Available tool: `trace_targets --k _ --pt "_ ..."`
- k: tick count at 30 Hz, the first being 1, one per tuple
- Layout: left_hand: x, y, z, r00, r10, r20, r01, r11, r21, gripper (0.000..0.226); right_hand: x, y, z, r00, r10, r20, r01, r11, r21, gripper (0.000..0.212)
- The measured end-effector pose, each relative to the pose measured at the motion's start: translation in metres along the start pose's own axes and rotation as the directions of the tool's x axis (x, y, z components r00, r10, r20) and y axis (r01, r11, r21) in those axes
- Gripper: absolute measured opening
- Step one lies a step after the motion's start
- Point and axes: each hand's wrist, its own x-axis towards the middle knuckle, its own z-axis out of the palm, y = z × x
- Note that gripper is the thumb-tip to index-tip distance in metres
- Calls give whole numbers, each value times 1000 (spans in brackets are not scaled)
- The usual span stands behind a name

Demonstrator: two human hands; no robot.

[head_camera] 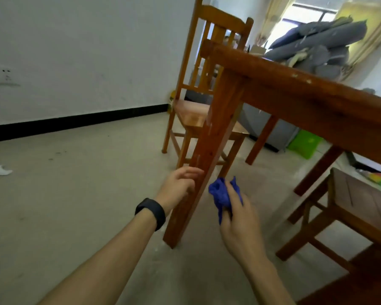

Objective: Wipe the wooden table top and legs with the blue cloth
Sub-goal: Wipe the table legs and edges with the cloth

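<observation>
Presently, left hand (179, 186) rests relaxed fingers (190, 171) against the reddish-brown wooden bench leg (209, 148); right hand (239, 221) grips crumpled blue cloth (221, 194).

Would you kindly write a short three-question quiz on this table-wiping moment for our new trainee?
1. True or false: the right hand holds the blue cloth in its grip.
2. Nearest the left hand is: A) the table leg, B) the chair back, C) the bench.
3. Fill in: the wristband is coloured ____.
Key: 1 true; 2 A; 3 black.
</observation>
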Motion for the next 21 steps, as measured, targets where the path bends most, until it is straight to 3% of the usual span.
trace_targets --k 2,4,6,8,9,11,13,14,17,18,19,21 --pt "17 9 -21 969 147 -201 -164 984 -73 38 27 -21 -29 996 -52 -67 46 996 -82 72" --pt "33 11 -37 953 197 -229 -223 971 -91 40 54 -51 -56 962 -213 -172 183 968 -174 72" --pt "42 9 -43 972 167 -167 -189 974 -123 45 85 -79 -77 812 -499 -302 361 836 -413 63" --pt "47 3 -42 990 111 -89 -127 972 -200 52 119 -98 -90 645 -673 -362 336 675 -657 54" --pt "48 1 -40 995 83 -51 -93 967 -236 56 134 -100 -93 631 -688 -359 271 629 -729 51" --pt "50 -3 -34 999 35 20 -28 960 -280 58 150 -81 -78 717 -632 -294 196 588 -785 50" --pt "51 -4 -28 996 10 84 19 945 -327 54 136 -49 -43 832 -545 -100 266 551 -791 60" --pt "50 -2 -25 993 14 116 29 935 -354 49 122 -35 -26 853 -520 40 349 513 -784 68" --pt "56 -5 -22 983 7 182 77 890 -450 49 89 -31 -14 755 -549 357 619 421 -663 81" --pt "59 -9 -22 982 8 188 81 886 -456 55 89 -43 -20 717 -591 369 661 411 -628 83" --pt "62 -12 -24 983 11 182 72 892 -447 58 94 -56 -26 693 -658 294 654 404 -640 81" --pt "66 -17 -28 987 -2 160 70 905 -419 56 115 -81 -44 686 -726 -43 494 508 -705 62"
